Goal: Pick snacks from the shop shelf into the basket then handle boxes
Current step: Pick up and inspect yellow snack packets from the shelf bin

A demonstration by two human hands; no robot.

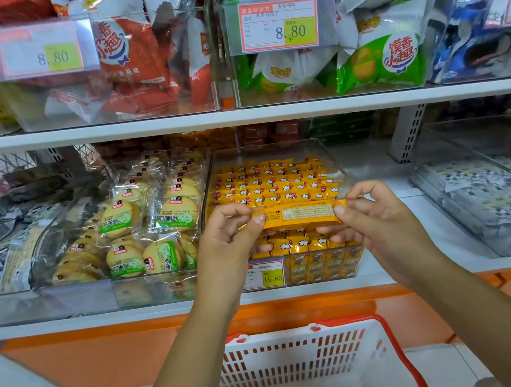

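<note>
shop shelf (152, 126) behind, yellow packet (298, 213), long axis left-right, ends in pinch: left hand (230, 240), right hand (383, 229)

Single view, head-worn, wide-angle: stands facing the shop shelf (152, 126) square-on, close in, pitched down. Lower tier fills mid-frame; left hand (230, 240) and right hand (380, 230) sit centre; basket (288, 339) lies at the bottom edge, below the shelf front. Upper tier is cut by the top edge.
</note>
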